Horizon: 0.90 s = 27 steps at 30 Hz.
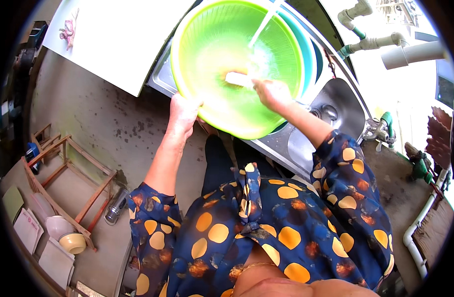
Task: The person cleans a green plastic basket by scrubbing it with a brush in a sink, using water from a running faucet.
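A bright green plastic colander (212, 107) is tilted over the sink, and a stream of water (266, 22) falls into it. My left hand (183, 111) grips its near left rim. Inside the colander, my right hand (273, 94) holds a white object (238, 79), probably a scrub brush, low against the mesh; blur and glare hide its detail. Behind the colander's right side shows the edge of a blue-green basin (308, 55).
The stainless steel sink (338, 96) extends to the right, with a metal tap (379, 130) beyond it. A white countertop (111, 41) at the left bears a small pinkish root-like piece (69, 31). On the floor at left are a wooden frame (71, 174) and stacked bowls (71, 243).
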Available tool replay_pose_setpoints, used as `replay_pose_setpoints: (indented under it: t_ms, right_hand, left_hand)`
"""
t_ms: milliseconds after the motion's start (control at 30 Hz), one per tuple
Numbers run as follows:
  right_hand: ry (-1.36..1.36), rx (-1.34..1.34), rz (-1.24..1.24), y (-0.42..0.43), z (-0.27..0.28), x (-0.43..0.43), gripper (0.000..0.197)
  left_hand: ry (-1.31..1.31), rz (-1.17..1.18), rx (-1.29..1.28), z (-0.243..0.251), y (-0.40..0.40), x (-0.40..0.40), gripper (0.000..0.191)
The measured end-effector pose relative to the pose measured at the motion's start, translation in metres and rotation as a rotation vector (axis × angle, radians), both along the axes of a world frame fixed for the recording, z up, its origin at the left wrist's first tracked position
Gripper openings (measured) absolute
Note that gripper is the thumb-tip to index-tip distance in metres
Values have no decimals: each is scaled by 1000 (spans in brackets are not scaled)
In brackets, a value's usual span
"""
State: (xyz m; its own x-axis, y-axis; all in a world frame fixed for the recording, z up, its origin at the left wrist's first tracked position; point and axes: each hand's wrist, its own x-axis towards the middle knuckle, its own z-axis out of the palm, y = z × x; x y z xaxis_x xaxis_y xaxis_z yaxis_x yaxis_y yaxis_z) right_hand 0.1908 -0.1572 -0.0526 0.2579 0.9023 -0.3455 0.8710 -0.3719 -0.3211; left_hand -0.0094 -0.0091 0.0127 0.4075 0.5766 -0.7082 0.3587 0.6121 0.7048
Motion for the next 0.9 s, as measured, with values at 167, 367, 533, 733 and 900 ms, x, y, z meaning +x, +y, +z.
replay_pose_setpoints:
  t_ms: [167,367,533,733,900]
  right_hand:
    - [-125,78,123,-16,-16,3,28]
    - [-136,256,324,-24,-11,-36,32]
    - [-221,-121,67,-14,-18,13,32]
    - [-181,-55,158,-20,-28,17,30]
    - [-42,113,263,-5,-15,-40,28]
  left_hand:
    - [70,-60,26,-10,3,-2,22]
    - [122,-42,-39,-20,10,-3,23]
    - [123,-77,-59,-20,12,-3,23]
    - [120,-85,-38,-17,11,-1,24]
    - [181,-113,0,-22,11,-2,24]
